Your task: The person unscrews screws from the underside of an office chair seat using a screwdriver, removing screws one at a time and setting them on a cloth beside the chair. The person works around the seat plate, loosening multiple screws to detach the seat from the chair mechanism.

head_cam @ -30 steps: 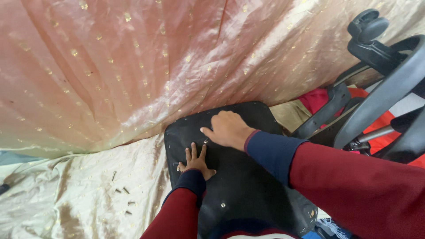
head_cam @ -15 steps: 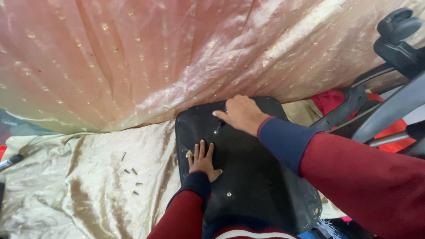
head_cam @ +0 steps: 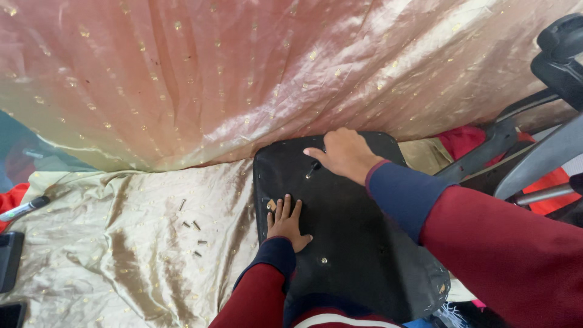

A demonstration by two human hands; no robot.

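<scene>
Maroon sleeves [head_cam: 486, 243] end in navy cuffs [head_cam: 404, 191].

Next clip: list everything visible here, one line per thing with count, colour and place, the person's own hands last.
Seat panel: one, black, centre, under both hands.
Screws: about six, dark, loose on the cloth left of the panel.
Satin cloth: one, gold, spread over the surface at left.
Draped fabric: one, pink with gold dots, across the top.
Chair frame: one, black and grey, right edge.
Pen-like tool: one, far left.
Left hand: flat on the panel.
Right hand: at the panel's upper edge.
</scene>
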